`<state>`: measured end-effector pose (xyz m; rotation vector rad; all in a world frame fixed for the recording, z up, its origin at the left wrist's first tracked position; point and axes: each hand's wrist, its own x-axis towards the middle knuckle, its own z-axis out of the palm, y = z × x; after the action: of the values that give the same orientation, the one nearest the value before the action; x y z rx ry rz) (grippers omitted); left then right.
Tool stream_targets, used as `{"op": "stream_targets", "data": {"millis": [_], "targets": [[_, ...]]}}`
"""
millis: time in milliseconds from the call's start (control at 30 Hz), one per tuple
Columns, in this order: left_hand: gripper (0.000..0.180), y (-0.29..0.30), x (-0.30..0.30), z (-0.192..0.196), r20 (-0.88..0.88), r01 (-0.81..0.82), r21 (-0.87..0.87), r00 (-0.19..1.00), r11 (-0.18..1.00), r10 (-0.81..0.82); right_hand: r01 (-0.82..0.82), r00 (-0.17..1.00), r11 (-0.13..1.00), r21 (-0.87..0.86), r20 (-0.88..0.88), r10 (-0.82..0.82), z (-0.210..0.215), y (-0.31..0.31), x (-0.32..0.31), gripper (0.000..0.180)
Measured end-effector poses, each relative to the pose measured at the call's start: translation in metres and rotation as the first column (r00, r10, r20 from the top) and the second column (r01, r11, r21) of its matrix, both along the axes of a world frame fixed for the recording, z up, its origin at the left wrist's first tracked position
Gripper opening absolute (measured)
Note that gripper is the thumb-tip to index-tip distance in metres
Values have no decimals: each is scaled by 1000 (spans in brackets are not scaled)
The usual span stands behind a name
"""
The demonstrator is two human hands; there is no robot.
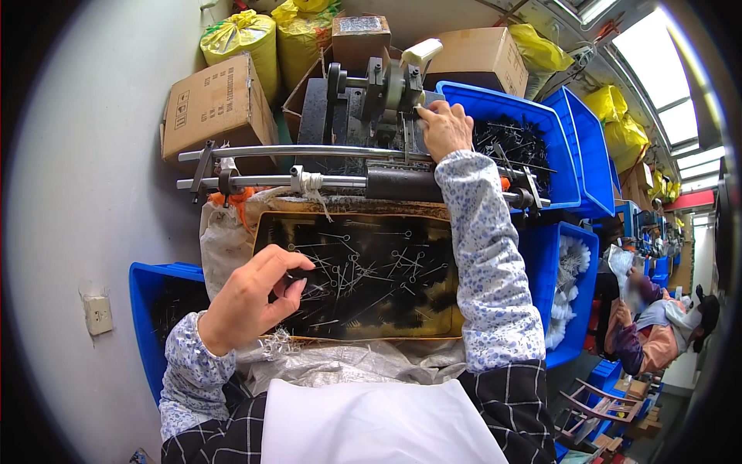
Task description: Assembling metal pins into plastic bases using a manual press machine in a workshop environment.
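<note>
My left hand hovers over the near left part of a yellow-rimmed tray. Its fingers curl toward the thumb around something dark that I cannot make out. Thin wire pieces with ring ends lie scattered in the tray over black bristles. My right arm reaches past the tray to a dark bench machine with wheels and a shaft. There my right hand has its fingers closed at the machine's right side, by a narrow upright part; whatever they grip is hidden.
Two metal rails cross between tray and machine. Blue bins stand around: one with black wire pieces, one with white brushes, one at left. Cardboard boxes and yellow sacks sit behind. A person works at right.
</note>
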<state>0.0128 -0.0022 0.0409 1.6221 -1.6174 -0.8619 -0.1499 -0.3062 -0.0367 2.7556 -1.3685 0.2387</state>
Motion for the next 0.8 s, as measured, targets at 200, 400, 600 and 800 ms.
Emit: {"op": "stream_targets", "data": {"millis": [200,400,600,800], "targets": [[22,0,7,-2,-38,-105,-27,994,994,104,188,971,981,35,141,-191,-8,13,-13,38],[23,-7,7,-5,-10,-46,-105,999,993,45,93,965,990,109,236,-116,-12,21,15,32],[20,-9,1,-6,-22,-65,-132,998,989,62,117,986,993,-9,120,-115,-14,36,37,29],[17,-1,10,-12,-77,-156,-164,986,974,145,164,984,986,43,60,-166,-7,17,-2,36]]}}
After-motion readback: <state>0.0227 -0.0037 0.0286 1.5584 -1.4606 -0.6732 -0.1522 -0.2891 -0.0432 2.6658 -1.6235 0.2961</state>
